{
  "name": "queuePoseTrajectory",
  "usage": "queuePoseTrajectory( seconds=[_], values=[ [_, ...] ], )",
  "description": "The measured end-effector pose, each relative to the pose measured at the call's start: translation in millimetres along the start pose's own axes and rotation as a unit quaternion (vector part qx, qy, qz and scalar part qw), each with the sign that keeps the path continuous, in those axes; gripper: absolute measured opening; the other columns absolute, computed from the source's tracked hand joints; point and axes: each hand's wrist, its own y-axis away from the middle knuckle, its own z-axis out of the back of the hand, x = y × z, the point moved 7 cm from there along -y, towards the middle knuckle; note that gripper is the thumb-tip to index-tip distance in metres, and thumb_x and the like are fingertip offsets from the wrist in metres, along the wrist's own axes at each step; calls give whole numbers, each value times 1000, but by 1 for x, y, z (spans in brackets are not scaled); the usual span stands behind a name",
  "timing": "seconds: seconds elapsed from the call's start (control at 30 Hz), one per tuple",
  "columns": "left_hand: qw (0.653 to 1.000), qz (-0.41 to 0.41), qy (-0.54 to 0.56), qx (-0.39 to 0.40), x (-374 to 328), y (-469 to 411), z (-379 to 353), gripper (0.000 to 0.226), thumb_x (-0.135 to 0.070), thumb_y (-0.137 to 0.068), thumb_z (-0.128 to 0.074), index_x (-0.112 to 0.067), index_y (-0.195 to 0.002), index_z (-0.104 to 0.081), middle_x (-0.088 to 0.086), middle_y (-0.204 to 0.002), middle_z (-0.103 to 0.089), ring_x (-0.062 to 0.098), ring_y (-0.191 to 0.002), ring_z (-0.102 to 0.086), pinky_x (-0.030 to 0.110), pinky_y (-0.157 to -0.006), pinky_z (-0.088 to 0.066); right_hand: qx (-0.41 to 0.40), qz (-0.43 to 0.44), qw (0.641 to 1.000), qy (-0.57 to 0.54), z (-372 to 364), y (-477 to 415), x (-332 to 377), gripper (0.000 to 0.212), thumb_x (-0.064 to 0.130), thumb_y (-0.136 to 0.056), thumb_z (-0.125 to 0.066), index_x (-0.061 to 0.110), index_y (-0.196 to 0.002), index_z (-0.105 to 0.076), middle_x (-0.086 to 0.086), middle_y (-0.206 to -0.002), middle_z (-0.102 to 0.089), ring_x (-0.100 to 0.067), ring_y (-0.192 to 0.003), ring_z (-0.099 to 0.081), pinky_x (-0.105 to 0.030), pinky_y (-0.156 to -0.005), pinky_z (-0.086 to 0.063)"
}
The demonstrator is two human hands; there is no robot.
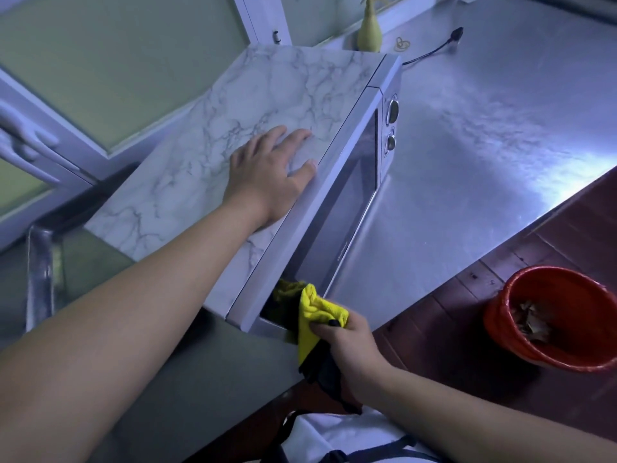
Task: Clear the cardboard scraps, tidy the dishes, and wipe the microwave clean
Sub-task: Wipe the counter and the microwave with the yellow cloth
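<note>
**Cloth at the microwave's near corner, flat hand on its top**

The microwave (233, 128) sits at an angle on a brushed steel desk (484, 135), which fills the right and upper part of the view and catches a broad, pale glare. The top of the microwave is covered in a white, grey-veined marble pattern. Its glass door (344, 202) faces right, with two round knobs (393, 110) at the far end of the front.

The left hand (267, 172) lies palm down on the marble top, close to the front edge, with its fingers straight and spread and holding nothing. The right hand (347, 342) has its fingers curled round a yellow cloth (317, 309) with a dark underside. The cloth is bunched against the near end of the microwave's front, where the door meets the frame.

Behind the microwave, white window frames (90, 155) enclose frosted greenish panes. At the back of the desk stands a slim yellow-green vase (369, 31). Beside it are a small yellowish ring (402, 44) and a black cord (434, 51) that trails from the microwave and ends in a plug.

Below the desk's edge, to the right, is a dark reddish wooden floor (584, 212). On it stands a red bucket (500, 315) with brown scraps (531, 319) inside.
</note>
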Motion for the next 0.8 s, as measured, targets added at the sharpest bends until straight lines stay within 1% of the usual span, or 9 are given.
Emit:
queuePoseTrajectory(
  seconds=[0.1, 0.17, 0.27, 0.33, 0.47, 0.6, 0.63, 0.7, 0.8],
  values=[
    [1000, 2, 0, 1, -1, 0, 1, 57, -65, -85, -30, -53, -141, -37, -9, -158, -32, 19, -146, -24, 42, -117, -13, 85, -12, 995, 47, -4, 10, -9, 46, -13, -82, -65, 29, -93, -80, 2, -97, -78, -11, -93, -72, -23, -82, -56],
    [1000, 2, 2, 2, -2, 1, 1, 58, -66, -85, -30, -53, -141, -37, -9, -159, -31, 19, -146, -24, 42, -118, -13, 149, -13, 986, 80, -8, 16, -11, 44, -9, -79, -67, 29, -96, -81, 0, -100, -78, -14, -95, -71, -28, -86, -56],
    [1000, 3, 12, -3, -3, 2, 1, 59, -65, -86, -31, -51, -143, -38, -7, -159, -32, 19, -147, -24, 41, -119, -13, 178, 5, 980, 88, -3, 15, -3, 42, 0, -72, -69, 25, -103, -80, -4, -106, -77, -16, -101, -71, -28, -89, -56],
    [1000, 1, 13, -8, -3, 2, 2, 59, -64, -87, -32, -50, -143, -38, -6, -159, -32, 19, -147, -25, 41, -120, -13, 135, 16, 989, 54, 14, 5, 7, 38, 0, -71, -69, 23, -100, -81, -6, -104, -77, -18, -99, -72, -30, -89, -56],
    [1000, -1, 16, -13, -4, 2, 2, 58, -63, -87, -33, -49, -142, -40, -6, -159, -33, 19, -146, -26, 41, -119, -13, -56, 36, 998, 4, 72, -25, 35, 34, -6, -86, -65, 24, -89, -81, -9, -94, -78, -30, -95, -73, -42, -84, -60],
    [1000, -1, 20, -18, -3, 2, 3, 59, -63, -85, -33, -49, -142, -41, -7, -158, -34, 17, -145, -26, 40, -119, -14, -157, 154, 975, 10, 98, -56, 106, 38, -6, -85, -64, 30, -83, -75, 18, -76, -74, -3, -75, -70, -14, -64, -55],
    [1000, 0, 21, -18, -2, 2, 3, 59, -63, -85, -33, -49, -142, -41, -7, -158, -35, 16, -145, -26, 40, -119, -14, -173, 190, 966, 18, 100, -64, 128, 34, -1, -82, -66, 32, -79, -75, 19, -70, -71, -5, -68, -68, -15, -59, -52],
    [1000, 1, 21, -16, -2, 2, 3, 59, -63, -86, -33, -49, -142, -41, -8, -157, -34, 15, -145, -25, 39, -119, -14, -192, 244, 950, 24, 97, -83, 166, 20, 12, -77, -66, 28, -83, -76, 6, -67, -63, -19, -65, -58, -34, -54, -48],
    [1000, 1, 20, -14, -2, 2, 3, 59, -63, -86, -33, -48, -143, -40, -8, -158, -34, 15, -146, -24, 39, -120, -14, -196, 315, 928, 43, 81, -120, 203, 31, 9, -81, -65, 18, -108, -75, 0, -83, -67, -22, -75, -59, -42, -69, -51]
  ],
)
